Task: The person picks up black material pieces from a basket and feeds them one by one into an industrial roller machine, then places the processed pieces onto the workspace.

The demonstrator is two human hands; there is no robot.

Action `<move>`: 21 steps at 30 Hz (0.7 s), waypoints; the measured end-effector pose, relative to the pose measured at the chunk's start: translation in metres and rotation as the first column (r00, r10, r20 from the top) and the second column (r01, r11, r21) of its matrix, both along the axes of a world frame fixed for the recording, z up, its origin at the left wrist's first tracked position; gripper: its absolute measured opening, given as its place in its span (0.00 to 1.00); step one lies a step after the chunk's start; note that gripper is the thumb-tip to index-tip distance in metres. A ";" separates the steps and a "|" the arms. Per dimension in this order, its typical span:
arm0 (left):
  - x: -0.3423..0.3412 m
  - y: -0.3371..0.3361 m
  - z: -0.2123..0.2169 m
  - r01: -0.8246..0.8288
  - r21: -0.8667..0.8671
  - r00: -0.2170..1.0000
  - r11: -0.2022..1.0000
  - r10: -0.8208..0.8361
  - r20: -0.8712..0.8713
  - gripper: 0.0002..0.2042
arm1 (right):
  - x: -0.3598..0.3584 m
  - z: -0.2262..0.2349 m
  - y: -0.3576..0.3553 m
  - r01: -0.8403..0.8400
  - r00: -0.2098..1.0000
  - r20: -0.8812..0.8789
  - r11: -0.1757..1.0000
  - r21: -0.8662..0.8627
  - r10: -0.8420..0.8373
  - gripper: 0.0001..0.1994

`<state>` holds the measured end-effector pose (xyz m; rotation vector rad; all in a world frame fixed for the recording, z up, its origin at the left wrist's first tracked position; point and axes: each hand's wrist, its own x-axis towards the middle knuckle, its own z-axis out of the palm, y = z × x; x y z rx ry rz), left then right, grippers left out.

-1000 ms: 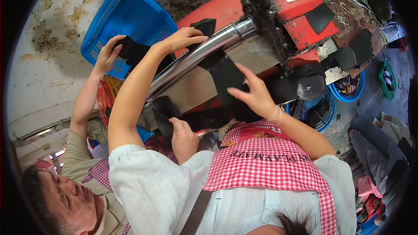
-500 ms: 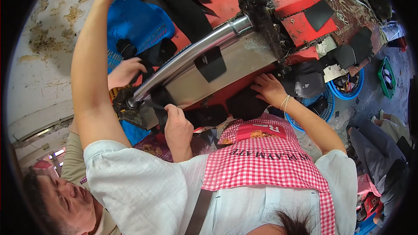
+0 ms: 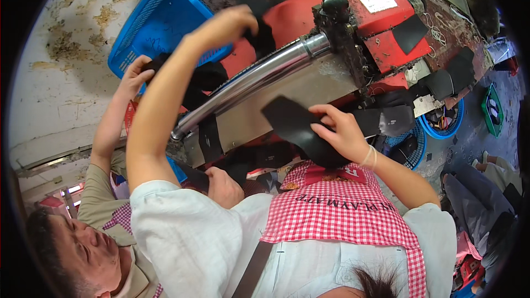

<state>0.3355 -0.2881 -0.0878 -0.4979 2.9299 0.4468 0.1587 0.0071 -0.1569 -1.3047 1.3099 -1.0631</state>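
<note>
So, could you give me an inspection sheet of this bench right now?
Surface: red machine with steel roller.
Job's things: black cut piece; another black piece over the roller.
Clutter: blue basket, loose black pieces.
Grips: right hand pinches the cut piece; left hand holds the other.
Cables: nothing seen.
Surroundings: co-worker's hand at the basket, blue tub below.

Left hand (image 3: 229, 22) drops from overhead to the bar (image 3: 259, 74); right hand (image 3: 342, 132) now lifts a black piece (image 3: 292, 124) clear.
</note>
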 end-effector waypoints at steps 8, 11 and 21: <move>0.013 0.038 -0.049 -0.444 0.327 0.896 0.834 0.407 0.178 0.20 | 0.023 -0.028 0.003 -0.136 0.883 0.459 0.989 0.055 0.096 0.18; 0.026 0.008 -0.035 -0.316 0.327 0.945 0.891 0.328 0.021 0.16 | -0.021 -0.047 0.041 -0.441 0.895 0.101 0.828 0.347 0.435 0.13; -0.006 -0.061 0.108 -0.143 -0.234 0.979 0.962 0.173 0.112 0.13 | -0.029 -0.111 0.014 -0.444 0.538 -0.838 0.877 -0.184 0.097 0.15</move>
